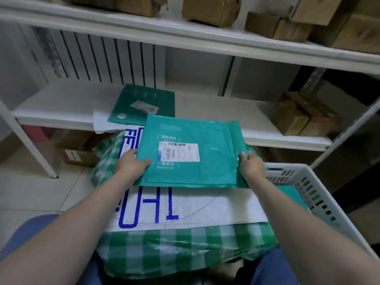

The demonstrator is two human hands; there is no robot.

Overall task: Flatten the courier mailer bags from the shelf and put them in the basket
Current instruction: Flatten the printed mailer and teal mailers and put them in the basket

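A teal mailer bag (205, 132) with a white shipping label lies flat over a white mailer with blue print (185, 206) and a green checked bag (185, 241), all stacked on the white slotted basket (308, 182). My left hand (129, 163) grips the teal bag's left edge, thumb on top. My right hand (251, 165) pinches its lower right corner. A darker teal mailer (144, 99) lies on the middle shelf (226, 112) on top of a white sheet.
Brown cardboard parcels (298, 118) sit at the shelf's right end, and more line the upper shelf (209, 9). Boxes (78, 155) stand on the tiled floor under the shelf. White binders (98, 58) stand at the back left. My knees in blue trousers frame the basket.
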